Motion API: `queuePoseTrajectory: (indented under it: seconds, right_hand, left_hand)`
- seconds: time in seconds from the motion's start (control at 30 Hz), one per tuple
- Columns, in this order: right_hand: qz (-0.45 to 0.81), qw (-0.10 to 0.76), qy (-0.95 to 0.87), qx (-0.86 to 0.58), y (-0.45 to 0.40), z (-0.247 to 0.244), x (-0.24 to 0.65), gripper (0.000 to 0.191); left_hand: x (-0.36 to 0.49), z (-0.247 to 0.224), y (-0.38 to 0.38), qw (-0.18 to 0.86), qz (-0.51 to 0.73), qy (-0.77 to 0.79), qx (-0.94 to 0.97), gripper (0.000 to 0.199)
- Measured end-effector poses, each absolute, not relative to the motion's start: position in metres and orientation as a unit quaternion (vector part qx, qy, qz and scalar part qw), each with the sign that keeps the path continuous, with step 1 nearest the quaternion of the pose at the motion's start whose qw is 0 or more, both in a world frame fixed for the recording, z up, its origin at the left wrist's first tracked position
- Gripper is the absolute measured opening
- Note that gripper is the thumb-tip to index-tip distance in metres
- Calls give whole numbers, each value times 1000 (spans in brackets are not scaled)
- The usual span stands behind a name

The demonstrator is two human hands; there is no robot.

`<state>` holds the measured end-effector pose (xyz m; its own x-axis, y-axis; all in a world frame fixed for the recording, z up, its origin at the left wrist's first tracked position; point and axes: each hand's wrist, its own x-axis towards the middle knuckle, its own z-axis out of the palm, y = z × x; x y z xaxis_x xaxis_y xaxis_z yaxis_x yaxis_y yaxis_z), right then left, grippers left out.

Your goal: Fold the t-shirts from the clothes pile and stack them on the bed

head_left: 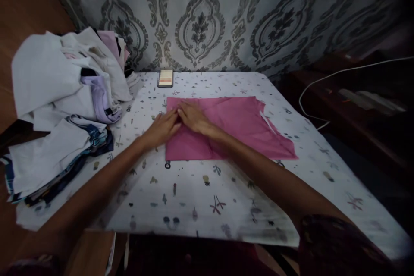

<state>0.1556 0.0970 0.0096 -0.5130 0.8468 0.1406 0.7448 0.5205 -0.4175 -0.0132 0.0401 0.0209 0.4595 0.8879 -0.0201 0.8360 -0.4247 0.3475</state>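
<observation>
The cloth lies flat on the table, its long axis running left to right. Both hands touch it near its left end: the left hand reaches in across the left edge, and the right hand rests wholly on the cloth. Each hand is flattened, fingers extended, pinching nothing visible; the fingertips meet. Most of the cloth extends rightward from the hands, beyond the right forearm.
</observation>
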Motion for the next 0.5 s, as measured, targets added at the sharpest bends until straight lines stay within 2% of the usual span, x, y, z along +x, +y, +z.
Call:
queuePoseTrajectory:
  seconds: [0.17, 0.33, 0.43, 0.5]
  right_hand:
    - [175, 162, -845, -478, 56, -2, 149, 62]
    - [175, 149, -848, -477, 45, 0, 148, 62]
    - [195, 165, -841, -478, 45, 7, 150, 59]
    - [220, 206, -823, -481, 46, 11, 153, 58]
  left_hand:
    - [-34, 4, 93, 137, 49, 523, 840, 62]
    - [-34, 1, 117, 119, 78, 570, 810, 61]
    - [-29, -1, 111, 144, 186, 591, 772, 61]
    - [-26, -3, 100, 213, 303, 592, 716, 61]
